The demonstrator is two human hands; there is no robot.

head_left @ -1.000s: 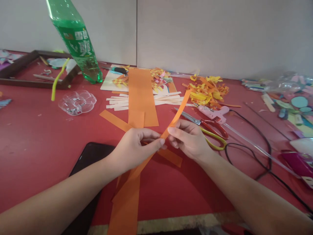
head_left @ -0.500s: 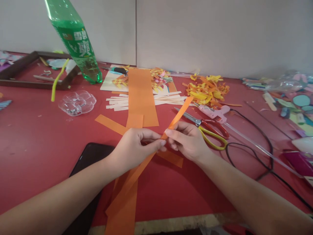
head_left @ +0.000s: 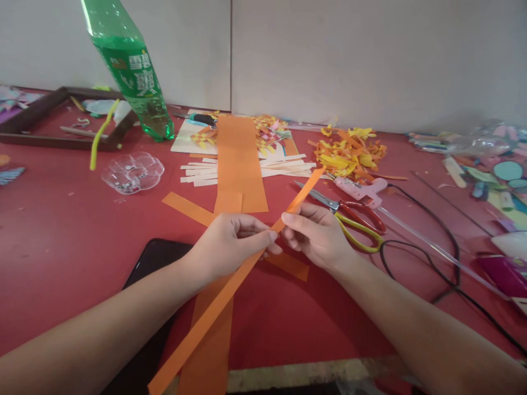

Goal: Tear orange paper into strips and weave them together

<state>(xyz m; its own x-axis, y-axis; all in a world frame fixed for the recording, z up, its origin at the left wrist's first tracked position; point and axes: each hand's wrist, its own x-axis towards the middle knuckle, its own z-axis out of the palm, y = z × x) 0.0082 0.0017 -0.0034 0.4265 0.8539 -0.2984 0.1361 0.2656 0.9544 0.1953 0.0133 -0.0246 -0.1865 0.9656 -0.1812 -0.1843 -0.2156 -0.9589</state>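
Note:
Both my hands pinch one narrow orange paper strip (head_left: pixel 214 307) that slants from the lower left up to the right. My left hand (head_left: pixel 233 241) grips it near the middle, thumb on top. Just beyond, my right hand (head_left: pixel 313 233) pinches it between thumb and fingers, and the strip's far end sticks up past it. Under my left hand lie more orange strips, one wide strip (head_left: pixel 209 351) running toward the table's front edge and a thinner one (head_left: pixel 187 208) crossing below. A broad orange sheet (head_left: pixel 241 164) lies behind my hands.
Red-and-yellow-handled scissors (head_left: pixel 360 219) and a pink glue gun (head_left: pixel 360 189) with a looping black cord lie right of my hands. Cut paper scraps (head_left: pixel 349 153) heap behind. A black phone (head_left: pixel 156 263) rests by my left forearm. A green bottle (head_left: pixel 135 82) stands beside a dark frame (head_left: pixel 49 142).
The strip's lower part has swung out and straightened, its near end reaching further down and left. A small gap has opened between my hands. The view has shifted slightly.

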